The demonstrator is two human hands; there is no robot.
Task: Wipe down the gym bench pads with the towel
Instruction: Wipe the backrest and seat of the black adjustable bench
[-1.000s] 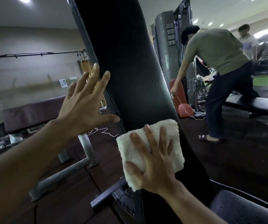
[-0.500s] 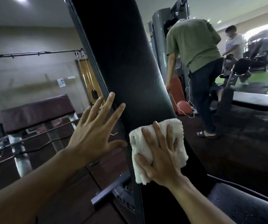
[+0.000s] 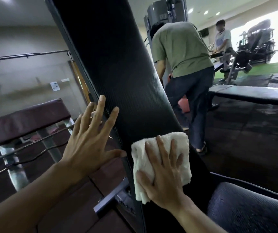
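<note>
- Towel [image 3: 161, 167]: white terry cloth, folded into a thick rumpled square, lying against the lower part of the back pad.
- Right hand [image 3: 163, 179]: fingers spread flat, pressing the towel onto the pad; grip wide, palm-down.
- Back pad [image 3: 126, 84]: long, black, finely woven-textured vinyl with rounded edges, tilting steeply upward.
- Left hand [image 3: 87, 143]: grip wide and holding nothing, fingertips touching the pad's left edge.
- Seat pad [image 3: 252, 211]: black, dimpled vinyl, sitting at lower right.
- Maroon bench [image 3: 27, 120]: padded, standing behind at left.
- Person in green shirt [image 3: 183, 51]: bending beyond the pad, near a flat black bench [image 3: 252, 94].
</note>
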